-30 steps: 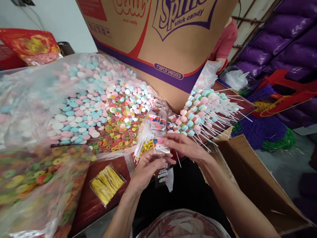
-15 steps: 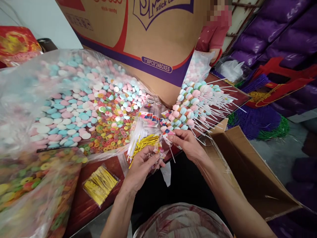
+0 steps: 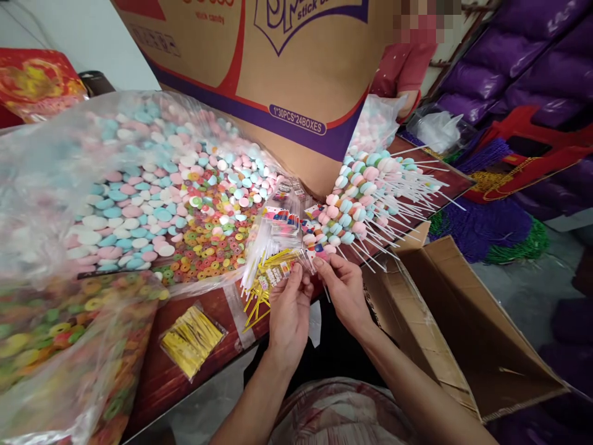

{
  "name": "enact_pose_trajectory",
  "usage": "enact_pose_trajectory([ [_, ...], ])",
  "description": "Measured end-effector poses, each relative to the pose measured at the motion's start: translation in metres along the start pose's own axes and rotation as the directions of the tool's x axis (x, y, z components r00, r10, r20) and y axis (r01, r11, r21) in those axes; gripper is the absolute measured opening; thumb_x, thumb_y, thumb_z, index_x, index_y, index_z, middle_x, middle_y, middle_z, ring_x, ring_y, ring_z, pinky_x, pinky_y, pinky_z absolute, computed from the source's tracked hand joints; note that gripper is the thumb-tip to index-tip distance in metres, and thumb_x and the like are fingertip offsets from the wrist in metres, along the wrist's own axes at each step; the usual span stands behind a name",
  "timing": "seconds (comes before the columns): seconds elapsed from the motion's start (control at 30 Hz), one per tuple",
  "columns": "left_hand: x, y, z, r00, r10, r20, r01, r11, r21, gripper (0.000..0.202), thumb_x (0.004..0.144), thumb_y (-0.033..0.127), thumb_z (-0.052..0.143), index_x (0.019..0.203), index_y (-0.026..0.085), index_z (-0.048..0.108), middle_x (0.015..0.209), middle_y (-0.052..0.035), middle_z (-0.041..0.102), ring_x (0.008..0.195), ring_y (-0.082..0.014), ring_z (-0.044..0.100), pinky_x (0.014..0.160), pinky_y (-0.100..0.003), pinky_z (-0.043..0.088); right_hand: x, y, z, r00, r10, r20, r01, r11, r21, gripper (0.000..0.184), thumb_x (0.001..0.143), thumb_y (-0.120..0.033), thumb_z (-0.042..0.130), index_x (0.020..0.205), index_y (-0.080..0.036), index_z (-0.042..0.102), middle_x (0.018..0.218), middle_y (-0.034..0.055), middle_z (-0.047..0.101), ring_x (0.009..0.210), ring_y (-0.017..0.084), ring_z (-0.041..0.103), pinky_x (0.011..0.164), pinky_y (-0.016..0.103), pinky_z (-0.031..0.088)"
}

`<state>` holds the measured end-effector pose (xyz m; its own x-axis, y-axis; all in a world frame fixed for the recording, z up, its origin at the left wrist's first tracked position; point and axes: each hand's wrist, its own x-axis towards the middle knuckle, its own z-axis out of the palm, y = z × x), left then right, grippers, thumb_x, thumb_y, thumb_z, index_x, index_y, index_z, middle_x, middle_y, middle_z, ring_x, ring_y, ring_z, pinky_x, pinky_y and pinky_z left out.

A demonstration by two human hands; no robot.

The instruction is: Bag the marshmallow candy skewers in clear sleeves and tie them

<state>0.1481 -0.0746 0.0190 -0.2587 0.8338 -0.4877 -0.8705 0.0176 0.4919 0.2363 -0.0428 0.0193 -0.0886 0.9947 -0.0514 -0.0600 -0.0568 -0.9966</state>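
Note:
My left hand (image 3: 288, 309) and my right hand (image 3: 343, 288) meet at the table's front edge, both pinched on a small clear printed candy bag (image 3: 309, 254) with a skewer in it. The left hand also lies against a bundle of gold twist ties (image 3: 264, 279). Just beyond my fingers lies a pile of candy skewers (image 3: 365, 198), pink, blue and white discs on white sticks. A stack of printed clear bags (image 3: 280, 225) sits left of that pile.
A big plastic sack of pastel candy discs and coloured rings (image 3: 152, 191) fills the left of the red table (image 3: 176, 364). A packet of gold twist ties (image 3: 191, 340) lies near the edge. A large cardboard carton (image 3: 278, 68) stands behind; an open box (image 3: 463, 327) sits at right. Another person (image 3: 407, 68) stands behind.
Both hands have drawn together and moved slightly right, nearer the skewer pile. The small bag, earlier hanging below the left hand, is now pinched up between both hands.

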Motion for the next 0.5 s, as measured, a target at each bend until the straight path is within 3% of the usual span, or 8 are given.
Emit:
enact_pose_trajectory([
  [0.2, 0.006, 0.007, 0.001, 0.995, 0.1, -0.017, -0.097, 0.989, 0.111, 0.027, 0.058, 0.024, 0.09, 0.071, 0.014, 0.069, 0.07, 0.0014, 0.067, 0.062, -0.0053, 0.058, 0.054, -0.016, 0.042, 0.003, -0.004, -0.013, 0.997, 0.067, 0.044, -0.071, 0.99, 0.119, 0.02, 0.072, -0.035, 0.078, 0.072, -0.018, 0.066, 0.071, -0.0018, 0.06, 0.064, 0.012, 0.046, 0.063, 0.025, 0.04],
  [0.4, 0.006, 0.003, 0.002, 0.976, 0.215, 0.02, -0.215, 0.966, 0.145, 0.029, 0.062, 0.033, 0.089, 0.072, 0.016, 0.067, 0.063, 0.0056, 0.06, 0.053, -0.0035, 0.049, 0.048, -0.016, 0.038, 0.002, 0.007, -0.009, 0.998, 0.05, 0.037, -0.054, 0.99, 0.128, 0.034, 0.083, -0.041, 0.068, 0.064, -0.018, 0.054, 0.066, -0.0028, 0.048, 0.063, 0.011, 0.038, 0.06, 0.024, 0.034],
  [0.5, 0.006, 0.001, -0.001, 0.972, 0.233, 0.018, -0.234, 0.963, 0.135, 0.027, 0.067, 0.038, 0.085, 0.076, 0.017, 0.07, 0.075, 0.0025, 0.068, 0.063, -0.0064, 0.059, 0.058, -0.019, 0.048, 0.001, 0.009, -0.005, 1.0, 0.014, -0.009, -0.013, 0.997, 0.076, 0.038, 0.085, -0.043, 0.066, 0.062, -0.018, 0.049, 0.064, -0.0036, 0.041, 0.063, 0.011, 0.034, 0.059, 0.024, 0.031],
])
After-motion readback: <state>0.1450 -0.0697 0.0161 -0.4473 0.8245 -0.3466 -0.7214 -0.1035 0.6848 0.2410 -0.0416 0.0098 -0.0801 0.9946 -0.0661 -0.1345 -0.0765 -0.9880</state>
